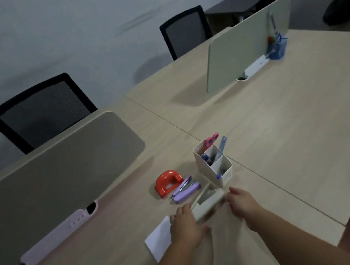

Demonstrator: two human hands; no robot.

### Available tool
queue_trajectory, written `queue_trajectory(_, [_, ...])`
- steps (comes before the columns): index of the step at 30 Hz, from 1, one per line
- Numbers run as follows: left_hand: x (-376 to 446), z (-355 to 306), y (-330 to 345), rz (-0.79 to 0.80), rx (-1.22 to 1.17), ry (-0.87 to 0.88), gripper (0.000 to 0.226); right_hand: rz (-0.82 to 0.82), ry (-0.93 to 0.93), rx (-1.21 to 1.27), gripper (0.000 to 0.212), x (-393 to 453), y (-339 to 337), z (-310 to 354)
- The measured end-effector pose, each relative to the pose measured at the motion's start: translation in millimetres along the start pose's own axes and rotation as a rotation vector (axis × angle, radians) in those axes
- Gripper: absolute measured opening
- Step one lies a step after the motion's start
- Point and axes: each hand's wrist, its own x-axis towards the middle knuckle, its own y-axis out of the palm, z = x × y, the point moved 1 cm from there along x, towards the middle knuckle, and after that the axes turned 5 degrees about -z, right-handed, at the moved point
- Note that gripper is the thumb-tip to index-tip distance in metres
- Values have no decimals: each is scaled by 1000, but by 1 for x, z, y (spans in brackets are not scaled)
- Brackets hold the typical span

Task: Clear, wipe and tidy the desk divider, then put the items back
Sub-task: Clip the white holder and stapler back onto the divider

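Observation:
The beige desk divider [60,176] stands along the left of the desk, with a lilac socket strip [54,237] at its foot. In front of it lie an orange hole punch [167,181] and a lilac stapler [185,190]. A white pen holder [213,165] with pink scissors and pens stands beside them. My left hand [185,224] and my right hand [243,204] sit at either end of a small blurred box [209,204] on the desk; whether they grip it is unclear. A white sheet of paper [159,240] lies under my left hand.
A second divider [245,45] stands at the far right, with a blue pen cup [277,47] and a white socket strip [256,66]. Black mesh chairs [41,111] stand behind the desk. The desk's edge runs along the right.

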Motion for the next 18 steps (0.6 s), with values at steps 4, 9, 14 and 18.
queue_trajectory(4, [7, -3, 4, -53, -55, 30, 65, 114, -106, -134, 25, 13, 2, -5])
queue_trajectory(9, [5, -2, -30, -142, -165, 128, 58, 27, 29, 65, 25, 12, 13, 0])
queue_trajectory(14, [3, -3, -113, -328, -382, 180, 53, 59, 113, 530, 19, -7, 71, 20])
queue_trajectory(18, [11, -9, -199, -508, -414, 246, 55, 295, 105, 640, 22, -22, 143, 79])
